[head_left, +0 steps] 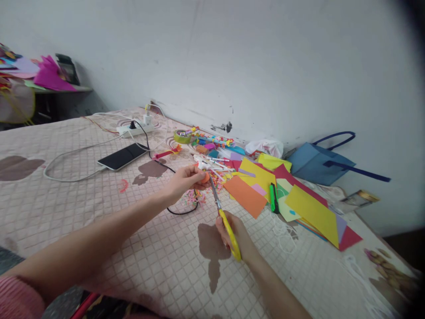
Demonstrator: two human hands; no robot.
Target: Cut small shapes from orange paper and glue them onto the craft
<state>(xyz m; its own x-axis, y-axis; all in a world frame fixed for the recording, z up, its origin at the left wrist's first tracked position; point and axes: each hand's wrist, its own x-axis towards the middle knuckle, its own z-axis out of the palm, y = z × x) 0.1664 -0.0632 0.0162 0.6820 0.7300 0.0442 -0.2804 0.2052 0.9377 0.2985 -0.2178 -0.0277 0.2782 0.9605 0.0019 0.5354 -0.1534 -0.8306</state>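
Between the thumb and fingers of my left hand (188, 177) is a small orange paper piece (205, 177). My right hand (236, 232) is closed around the yellow handles of a pair of scissors (215, 197). The metal blades point up and left, with their tips right beside the orange piece; whether they touch it I cannot tell. Below and behind my left hand lie small pink and orange paper scraps (195, 197). A loop of black cable (182, 213) runs under that hand.
A phone (123, 157) on a white cable lies left, near a power strip (136, 129). To the right are coloured paper sheets (312, 212), a green cutter (273, 198), white string (283, 232) and a blue bag (318, 164). Green tape (182, 136) sits near the wall.
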